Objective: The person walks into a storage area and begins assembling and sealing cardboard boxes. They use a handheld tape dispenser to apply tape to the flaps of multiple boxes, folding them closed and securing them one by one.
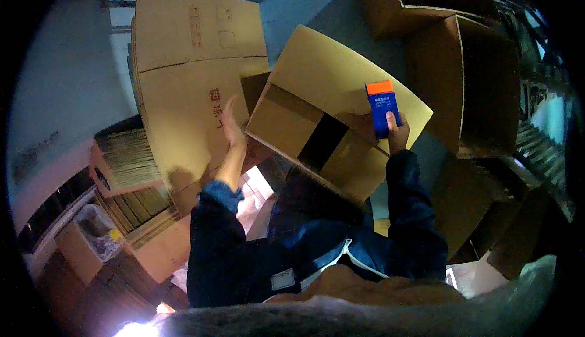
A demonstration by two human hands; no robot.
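A flat blue rectangular thing with an orange end (382,106) is gripped in my right hand (397,134), the thumb lying on its printed face. I cannot make out its exact kind. It is over the upper right part of a brown cardboard carton (326,66), which sits turned at an angle before me with a dark gap between its flaps. My left hand (231,127) is open, fingers stretched out together, by the carton's left corner. Behind that hand stands a stack of flattened cartons (177,87) with red print; whether it touches them is unclear.
Large open cartons (432,81) stand at the right. Bundled cardboard sheets (128,160) fill a box at the left, near a small carton (78,255) lined with clear plastic. More cardboard (460,206) lies at the lower right. A bright light glares at the lower left.
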